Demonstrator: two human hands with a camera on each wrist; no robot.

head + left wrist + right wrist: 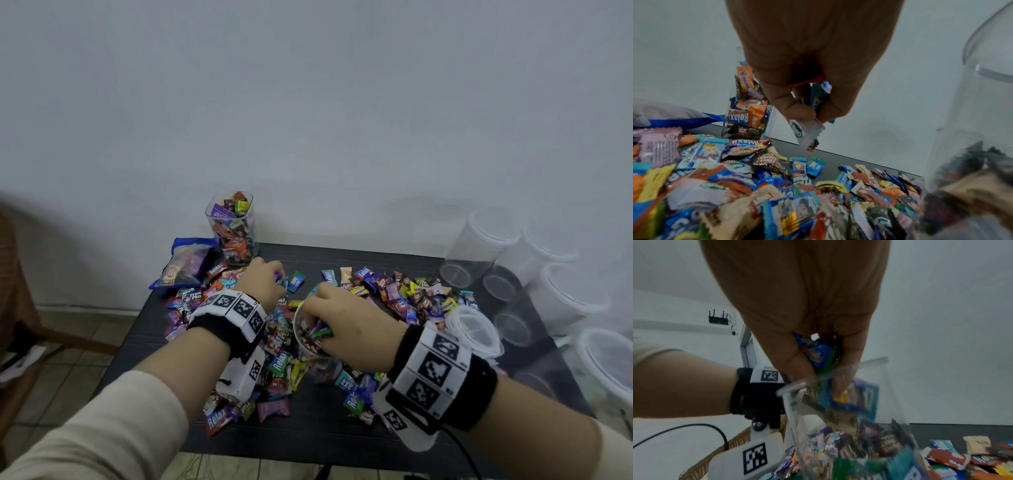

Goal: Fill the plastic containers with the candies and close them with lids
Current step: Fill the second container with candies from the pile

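Fingers of the right hand bunch around wrapped candies over the mouth of a clear plastic container standing mid-counter, placed to drop them in. Left hand pinches another cluster above the loose colourful candy pile on the dark counter. At far left, a filled clear square jar waits unlidded; empty lidded tubs stand right.

Head cam looks forward and down from above the near edge of the table, wall filling the upper half. Each wrist cam sits low, looking along its palm at the fingers, very close. All three share the candy pile and the open container.
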